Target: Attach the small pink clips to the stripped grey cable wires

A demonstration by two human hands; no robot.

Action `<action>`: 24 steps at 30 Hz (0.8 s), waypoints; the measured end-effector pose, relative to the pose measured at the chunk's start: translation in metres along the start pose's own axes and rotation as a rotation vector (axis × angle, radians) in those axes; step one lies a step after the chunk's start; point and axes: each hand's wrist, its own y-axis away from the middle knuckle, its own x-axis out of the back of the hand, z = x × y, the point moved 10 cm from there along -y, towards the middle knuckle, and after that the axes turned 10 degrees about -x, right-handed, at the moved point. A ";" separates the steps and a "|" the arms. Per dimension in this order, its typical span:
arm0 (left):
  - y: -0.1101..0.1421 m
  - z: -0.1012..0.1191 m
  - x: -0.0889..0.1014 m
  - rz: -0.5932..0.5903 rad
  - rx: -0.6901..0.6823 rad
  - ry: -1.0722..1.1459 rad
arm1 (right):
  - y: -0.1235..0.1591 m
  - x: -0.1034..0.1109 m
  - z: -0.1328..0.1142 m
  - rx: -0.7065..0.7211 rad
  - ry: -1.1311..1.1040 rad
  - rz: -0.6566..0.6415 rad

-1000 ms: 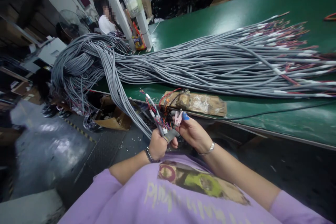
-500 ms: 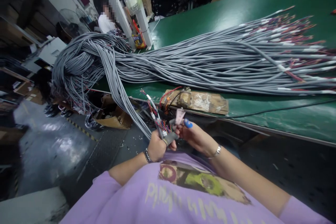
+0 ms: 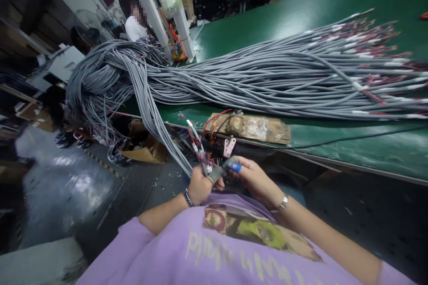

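Observation:
My left hand [image 3: 200,185] is closed around a bundle of grey cables [image 3: 174,149], just below their stripped ends. Thin coloured wires [image 3: 207,159] fan out above its thumb, which wears a grey finger cover. Close by on the right, my right hand [image 3: 256,180] has its fingers pinched together, with a grey cover on one digit and a blue band around it. What lies between those fingertips, if anything, is too small to make out. A pale pink clip [image 3: 229,147] shows just above them, near the table edge.
A large pile of grey cables [image 3: 234,75] stretches across the green table [image 3: 377,151]. A taped wooden block [image 3: 257,128] with wires lies at the near edge. A cardboard box [image 3: 147,149] stands below, left. A person in white [image 3: 135,29] is beyond the post.
My right hand has moved slightly down and right, turning so the blue band faces up. The pink clip now shows clear of the fingers. My left hand stays on the cables.

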 end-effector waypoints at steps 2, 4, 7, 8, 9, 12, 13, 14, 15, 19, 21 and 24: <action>0.000 0.003 -0.002 -0.016 0.007 -0.014 | 0.001 -0.012 -0.004 -0.023 -0.004 -0.058; 0.000 0.004 -0.004 -0.031 0.012 -0.019 | 0.001 -0.024 -0.002 -0.064 -0.012 -0.133; 0.001 0.004 -0.004 -0.019 0.006 -0.006 | -0.005 -0.016 0.014 -0.109 -0.064 -0.089; 0.002 0.004 -0.002 -0.005 -0.003 0.000 | -0.009 -0.004 0.019 -0.102 -0.100 -0.011; 0.002 0.004 0.000 0.010 -0.012 0.004 | -0.013 0.012 0.021 -0.072 -0.143 0.094; 0.003 0.002 0.004 0.041 -0.029 0.022 | -0.022 0.039 0.026 -0.046 -0.294 0.214; 0.002 0.001 0.004 0.045 -0.030 0.032 | -0.026 0.039 0.027 -0.075 -0.328 0.191; 0.001 0.001 0.004 0.047 -0.033 0.045 | -0.029 0.036 0.026 -0.114 -0.350 0.152; 0.000 0.001 0.004 0.049 -0.040 0.061 | -0.031 0.030 0.025 -0.149 -0.361 0.105; -0.007 0.006 0.000 0.074 -0.070 0.107 | -0.036 0.010 0.011 -0.161 -0.361 -0.008; -0.009 0.008 -0.002 0.086 -0.067 0.115 | -0.038 0.006 0.009 -0.140 -0.376 -0.006; -0.012 0.009 -0.004 0.095 -0.050 0.110 | -0.042 0.005 0.009 -0.122 -0.415 -0.009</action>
